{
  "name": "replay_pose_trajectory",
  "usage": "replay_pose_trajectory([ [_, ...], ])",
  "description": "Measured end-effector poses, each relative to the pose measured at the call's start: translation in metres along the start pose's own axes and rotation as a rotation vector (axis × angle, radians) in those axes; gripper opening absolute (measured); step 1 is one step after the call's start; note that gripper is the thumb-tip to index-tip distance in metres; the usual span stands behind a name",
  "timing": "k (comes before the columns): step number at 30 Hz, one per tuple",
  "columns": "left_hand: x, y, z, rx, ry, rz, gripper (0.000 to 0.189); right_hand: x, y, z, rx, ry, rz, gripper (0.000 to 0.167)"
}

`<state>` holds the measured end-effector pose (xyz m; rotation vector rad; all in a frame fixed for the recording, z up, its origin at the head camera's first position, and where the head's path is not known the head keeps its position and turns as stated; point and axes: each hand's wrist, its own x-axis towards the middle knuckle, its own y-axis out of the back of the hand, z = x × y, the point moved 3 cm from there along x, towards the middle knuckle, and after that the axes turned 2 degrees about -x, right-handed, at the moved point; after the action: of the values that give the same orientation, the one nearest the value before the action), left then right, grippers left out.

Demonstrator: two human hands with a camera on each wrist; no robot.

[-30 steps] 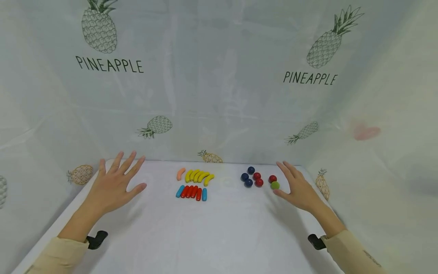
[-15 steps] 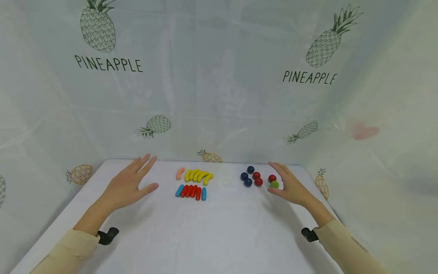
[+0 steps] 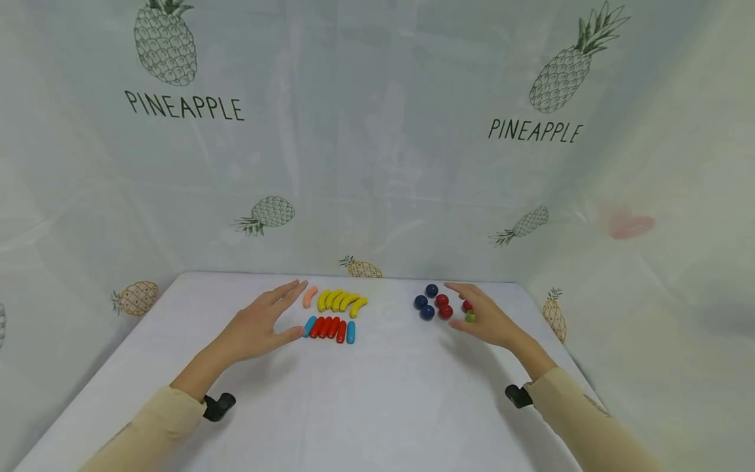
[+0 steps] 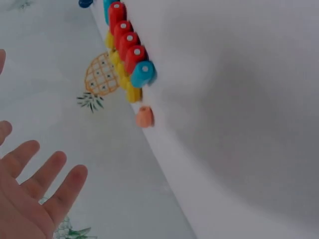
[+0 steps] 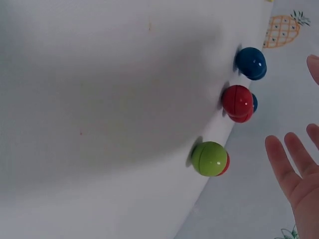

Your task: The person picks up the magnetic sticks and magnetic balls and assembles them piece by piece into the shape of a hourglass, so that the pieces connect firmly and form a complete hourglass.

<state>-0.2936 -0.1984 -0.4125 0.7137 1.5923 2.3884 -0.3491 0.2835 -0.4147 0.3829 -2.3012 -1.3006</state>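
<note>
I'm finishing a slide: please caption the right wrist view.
The right hand, holding nothing, near a green ball, red balls and blue balls on a white tabletop.

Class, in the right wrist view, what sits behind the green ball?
Behind the green ball, a sliver of a red ball shows; the rest of it is covered.

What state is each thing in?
Left hand: hovering, holding nothing
Right hand: hovering, holding nothing
Yellow banana pieces: five, lying in a row
Peach curved piece: lying apart
Red rods: four, lying side by side
Blue rods: flanking the red rods
Dark blue balls: three, clustered
Red balls: two near dark blue, one near green
Green ball: partly hidden by right hand in head view
</note>
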Motion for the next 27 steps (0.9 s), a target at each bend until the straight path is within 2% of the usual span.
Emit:
replay_pose_trajectory([
  [12, 0.016, -0.024, 0.012, -0.115, -0.003, -0.037, 0.093, 0.014, -0.012, -0.001, 0.056, 0.009, -0.021, 0.083],
  [22, 0.023, -0.036, 0.019, -0.2, -0.002, -0.079, 0.091, 0.024, -0.022, -0.001, 0.095, 0.028, -0.052, 0.079],
  [27, 0.027, -0.042, 0.023, -0.245, -0.025, -0.093, 0.085, 0.026, -0.027, -0.001, 0.091, 0.032, -0.047, 0.076],
])
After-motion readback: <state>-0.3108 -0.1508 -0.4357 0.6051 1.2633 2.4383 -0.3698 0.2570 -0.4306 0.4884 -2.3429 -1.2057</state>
